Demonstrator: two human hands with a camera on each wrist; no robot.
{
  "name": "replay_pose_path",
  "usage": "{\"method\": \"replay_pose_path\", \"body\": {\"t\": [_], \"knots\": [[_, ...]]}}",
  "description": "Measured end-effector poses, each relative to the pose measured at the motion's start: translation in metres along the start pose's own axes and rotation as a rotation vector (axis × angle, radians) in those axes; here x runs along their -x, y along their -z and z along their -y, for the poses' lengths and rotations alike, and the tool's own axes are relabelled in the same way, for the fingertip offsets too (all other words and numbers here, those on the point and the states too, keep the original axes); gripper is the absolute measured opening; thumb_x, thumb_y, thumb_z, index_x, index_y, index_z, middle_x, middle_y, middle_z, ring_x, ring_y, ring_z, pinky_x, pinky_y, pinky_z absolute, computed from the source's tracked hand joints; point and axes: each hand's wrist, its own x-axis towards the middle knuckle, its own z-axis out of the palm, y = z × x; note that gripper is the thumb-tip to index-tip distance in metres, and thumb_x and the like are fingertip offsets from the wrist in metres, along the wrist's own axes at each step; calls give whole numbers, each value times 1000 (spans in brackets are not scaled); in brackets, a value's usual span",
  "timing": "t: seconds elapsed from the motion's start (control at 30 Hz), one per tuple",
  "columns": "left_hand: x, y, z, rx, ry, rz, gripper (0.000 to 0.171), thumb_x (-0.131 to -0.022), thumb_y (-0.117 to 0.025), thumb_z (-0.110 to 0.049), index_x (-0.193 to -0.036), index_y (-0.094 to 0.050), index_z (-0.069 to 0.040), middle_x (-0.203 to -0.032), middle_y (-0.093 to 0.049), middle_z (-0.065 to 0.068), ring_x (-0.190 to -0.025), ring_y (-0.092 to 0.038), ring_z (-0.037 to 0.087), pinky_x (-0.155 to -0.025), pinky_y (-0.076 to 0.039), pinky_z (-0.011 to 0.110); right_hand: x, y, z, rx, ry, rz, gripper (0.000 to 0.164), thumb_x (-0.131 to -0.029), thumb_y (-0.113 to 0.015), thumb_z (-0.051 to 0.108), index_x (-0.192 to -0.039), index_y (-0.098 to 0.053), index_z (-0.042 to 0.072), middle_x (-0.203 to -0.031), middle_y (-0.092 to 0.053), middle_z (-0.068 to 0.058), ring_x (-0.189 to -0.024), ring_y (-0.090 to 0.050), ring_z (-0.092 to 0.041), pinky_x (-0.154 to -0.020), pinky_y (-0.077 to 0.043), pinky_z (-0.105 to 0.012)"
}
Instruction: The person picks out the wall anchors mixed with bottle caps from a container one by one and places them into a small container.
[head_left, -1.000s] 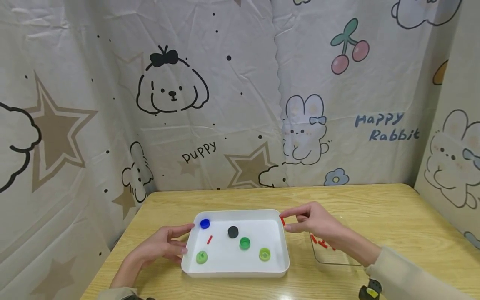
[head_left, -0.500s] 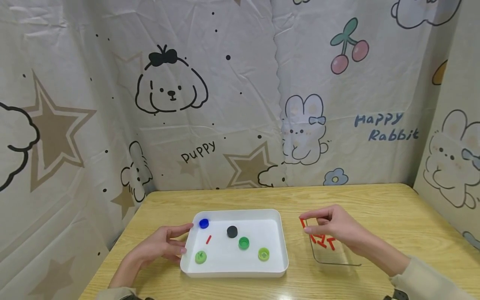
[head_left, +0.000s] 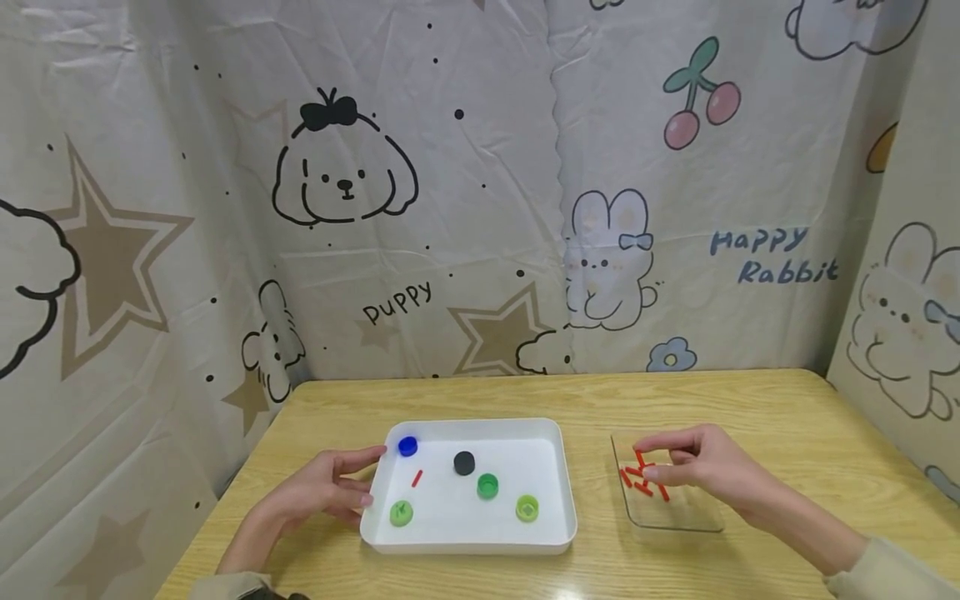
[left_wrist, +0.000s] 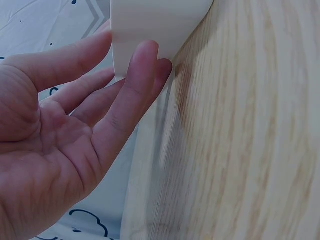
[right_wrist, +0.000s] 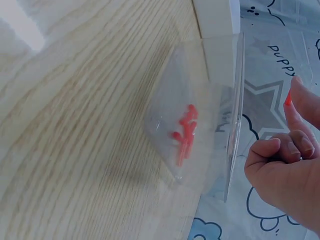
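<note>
My right hand [head_left: 701, 458] is over a clear plastic box [head_left: 671, 527], pinching a small red stick [right_wrist: 288, 98] between thumb and forefinger. Several more red sticks [right_wrist: 185, 135] lie loosely piled inside the box. My left hand [head_left: 322, 487] rests against the left end of a white tray [head_left: 468, 548], its extended fingertips [left_wrist: 142, 55] at the outer wall. Inside the tray lie a blue cap [head_left: 407, 447], a black cap [head_left: 464, 463], a green cap [head_left: 487, 486], a light green cap [head_left: 401, 512], a yellow-green cap [head_left: 527, 507] and one red stick [head_left: 417, 478].
Both containers stand on a wooden table [head_left: 600, 575], the box to the right of the tray with a strip of tabletop between. A printed curtain [head_left: 480, 208] hangs behind the table and along its sides.
My right hand has moved right from the tray's right rim to over the clear box, the red stick still pinched in it. My left hand and the tray have barely moved.
</note>
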Motion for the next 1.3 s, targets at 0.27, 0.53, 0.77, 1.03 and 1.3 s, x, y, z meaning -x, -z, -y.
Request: {"method": "replay_pose_path", "body": {"t": [0.27,0.53,0.77,1.03,1.3], "knots": [[0,1,0,11,-6,17,86,-93,-80,-4,-162,-30,7,-152,-50,31,-117,-70,38,-82,-63,50,2,2,-4,49,12,-8,48,-89,-86,17,-130,-72,-4,-66,-28,2,-75,-40,-18,-79,-38,-40],[0,1,-1,11,-3,12,86,-93,-79,-4,-162,-30,6,-153,-49,30,-118,-69,38,-82,-64,50,-3,0,-6,58,63,24,44,-90,-84,11,-128,-71,-8,-63,-23,4,-58,-21,-12,-72,-42,-32],[0,0,-1,-2,12,-5,86,-91,-81,-5,-162,-32,5,-154,-50,29,-119,-69,37,-81,-64,50,-6,-3,-9,105,58,14,40,-86,-87,9,-121,-75,-6,-62,-20,4,-59,-22,-13,-66,-38,-27],[0,0,-1,6,-1,-1,86,-92,-80,-4,-162,-31,6,-152,-51,30,-117,-70,38,-82,-64,51,-9,-6,-8,141,47,11,37,-85,-86,6,-119,-76,-6,-61,-21,4,-59,-20,-13,-55,-30,-27],[0,0,0,-4,13,-9,86,-91,-81,-5,-162,-32,5,-153,-51,28,-117,-70,37,-81,-64,50,-12,-7,-11,184,61,13,36,-82,-88,4,-115,-77,-7,-58,-31,6,-55,-28,-9,-51,-28,-24]]}}
